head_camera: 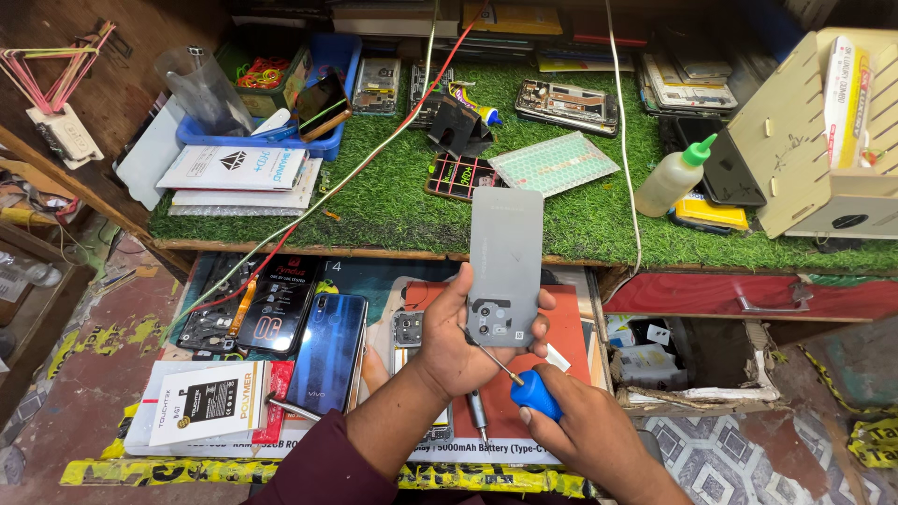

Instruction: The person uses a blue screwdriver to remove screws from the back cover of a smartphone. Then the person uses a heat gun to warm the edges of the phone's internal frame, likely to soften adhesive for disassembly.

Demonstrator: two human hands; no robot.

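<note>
Grey and matt, the phone back cover (505, 266) stood upright in the left hand (468, 341), whose fingers were clamped around its lower end, thumb on one edge and fingertips showing at the other. It hung just in front of the front edge of the desk (393, 220), which was topped with green artificial turf, and above the pulled-out shelf (571, 318) below that edge. The right hand (585, 430) was closed around the blue handle of a small screwdriver (524, 385); its thin metal shaft slanted up to the left, with the tip against the cover's lower left part, beside the camera holes. On the shelf to the left lay a blue phone (327, 351), a black phone box (271, 309) and a white battery package (210, 402). On the turf, near the right end of the desk, stood a small bottle with a green nozzle (675, 176).
</note>
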